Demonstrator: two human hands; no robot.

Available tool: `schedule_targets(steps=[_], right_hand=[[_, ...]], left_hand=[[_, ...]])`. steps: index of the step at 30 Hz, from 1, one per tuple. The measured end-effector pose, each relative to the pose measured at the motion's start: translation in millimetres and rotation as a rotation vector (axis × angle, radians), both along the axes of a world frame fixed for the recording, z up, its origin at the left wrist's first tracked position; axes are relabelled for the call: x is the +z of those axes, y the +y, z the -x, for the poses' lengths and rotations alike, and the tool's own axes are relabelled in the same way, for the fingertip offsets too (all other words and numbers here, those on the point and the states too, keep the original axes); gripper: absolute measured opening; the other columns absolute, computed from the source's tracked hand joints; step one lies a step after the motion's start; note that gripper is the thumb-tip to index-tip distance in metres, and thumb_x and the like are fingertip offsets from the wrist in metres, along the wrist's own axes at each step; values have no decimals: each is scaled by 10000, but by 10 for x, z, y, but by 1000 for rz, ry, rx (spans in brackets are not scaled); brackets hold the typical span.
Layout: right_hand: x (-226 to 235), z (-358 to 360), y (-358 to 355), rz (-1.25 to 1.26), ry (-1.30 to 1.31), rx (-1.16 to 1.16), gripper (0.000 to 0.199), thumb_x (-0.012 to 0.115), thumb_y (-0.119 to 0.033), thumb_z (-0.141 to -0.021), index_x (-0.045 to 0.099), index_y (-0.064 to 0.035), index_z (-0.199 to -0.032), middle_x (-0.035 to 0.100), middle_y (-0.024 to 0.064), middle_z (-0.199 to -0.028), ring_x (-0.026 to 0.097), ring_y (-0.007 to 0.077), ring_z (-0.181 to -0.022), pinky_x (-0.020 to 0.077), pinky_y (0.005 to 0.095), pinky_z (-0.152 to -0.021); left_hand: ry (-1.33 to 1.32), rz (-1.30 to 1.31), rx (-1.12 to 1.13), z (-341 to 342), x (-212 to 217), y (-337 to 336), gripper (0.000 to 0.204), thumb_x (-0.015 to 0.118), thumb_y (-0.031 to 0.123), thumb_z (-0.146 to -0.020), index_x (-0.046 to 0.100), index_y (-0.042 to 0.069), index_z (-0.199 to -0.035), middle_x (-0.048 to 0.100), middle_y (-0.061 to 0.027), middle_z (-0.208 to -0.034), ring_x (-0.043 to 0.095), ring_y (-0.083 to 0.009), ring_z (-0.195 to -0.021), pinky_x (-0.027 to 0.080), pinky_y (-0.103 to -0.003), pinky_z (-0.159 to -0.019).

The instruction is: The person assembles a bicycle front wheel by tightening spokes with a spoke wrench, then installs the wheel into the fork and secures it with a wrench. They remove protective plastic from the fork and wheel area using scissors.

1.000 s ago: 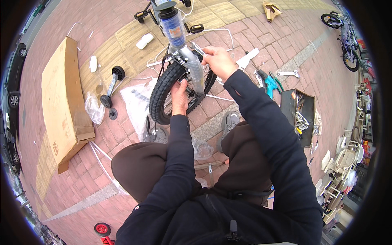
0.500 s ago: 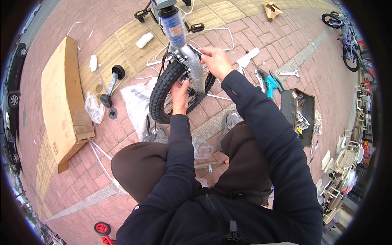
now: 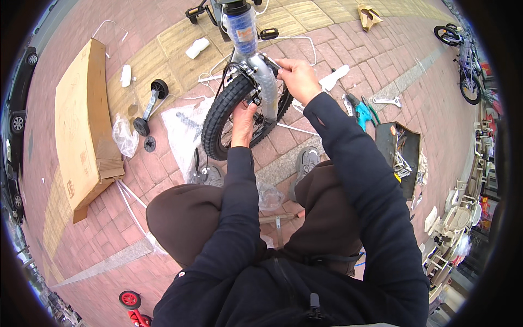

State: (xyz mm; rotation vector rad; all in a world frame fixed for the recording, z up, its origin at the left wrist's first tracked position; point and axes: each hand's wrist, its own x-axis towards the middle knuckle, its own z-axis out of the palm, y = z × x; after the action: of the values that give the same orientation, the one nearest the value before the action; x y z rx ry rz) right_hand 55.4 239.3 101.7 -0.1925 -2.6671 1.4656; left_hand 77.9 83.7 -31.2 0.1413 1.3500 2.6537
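Note:
In front of me a small bicycle's front wheel with a knobby black tyre stands upright under a silver fork in clear wrap. My left hand is at the rim beside the rim brake, thumb pointing up near a small black part; its other fingers are bent and partly hidden by the tyre. On the fork's right side, near the brake, my right hand pinches with thumb and forefinger; what lies between them is too small to make out. Blue-printed wrap covers the head tube.
A large cardboard box lies at left, near training wheels and plastic wrap. To the right are a teal power tool, a wrench and an open toolbox. More bicycles stand far right.
The bicycle's front end and both my hands appear slightly further right, the surroundings having shifted a little in view too. Both hands keep about the same places at the brake.

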Motion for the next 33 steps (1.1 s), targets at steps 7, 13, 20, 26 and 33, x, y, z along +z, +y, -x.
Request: schedule_targets(steps=[7,13,20,26,33], right_hand=[[169,-152,54,345,-196,-70,318,522,-45,-770,608,7,-1072,627,59,-717,556,111,-614,429,243,-572],[293,-468,-118,673,-302,-137,152,627,-160,-796,602,-26,-730,467,-31,-528,386,53,-402,296,235,-377],[17,-565,-552,514,-235,-215,156,604,-111,-799,640,34,-841,605,48,-617,524,89,-464,413,245,-437],[186,-516,-491,456,-268,-105,87,549,-54,-811,606,12,-815,528,5,-574,381,38,-404,265,181,-365],[321,-495,-503,525,-391,-141,88,545,-54,-808,602,12,-817,511,4,-559,349,34,-371,229,189,-338]], left_hand=[[-23,41,0,1,41,32,769,787,386,-661,432,12,-1230,511,3,-1086,477,-89,-929,377,-238,-798],[60,29,159,-48,183,120,628,796,359,-658,501,26,-1101,493,48,-872,441,-55,-760,358,-214,-652],[35,88,247,-15,92,167,525,800,391,-640,522,57,-933,383,64,-753,343,-61,-661,297,-222,-570],[24,38,212,-79,113,162,619,785,472,-626,516,42,-980,424,46,-792,386,-64,-697,323,-213,-602],[-8,25,191,-80,135,140,689,775,530,-601,512,60,-1031,439,23,-887,414,-81,-774,350,-227,-656]])
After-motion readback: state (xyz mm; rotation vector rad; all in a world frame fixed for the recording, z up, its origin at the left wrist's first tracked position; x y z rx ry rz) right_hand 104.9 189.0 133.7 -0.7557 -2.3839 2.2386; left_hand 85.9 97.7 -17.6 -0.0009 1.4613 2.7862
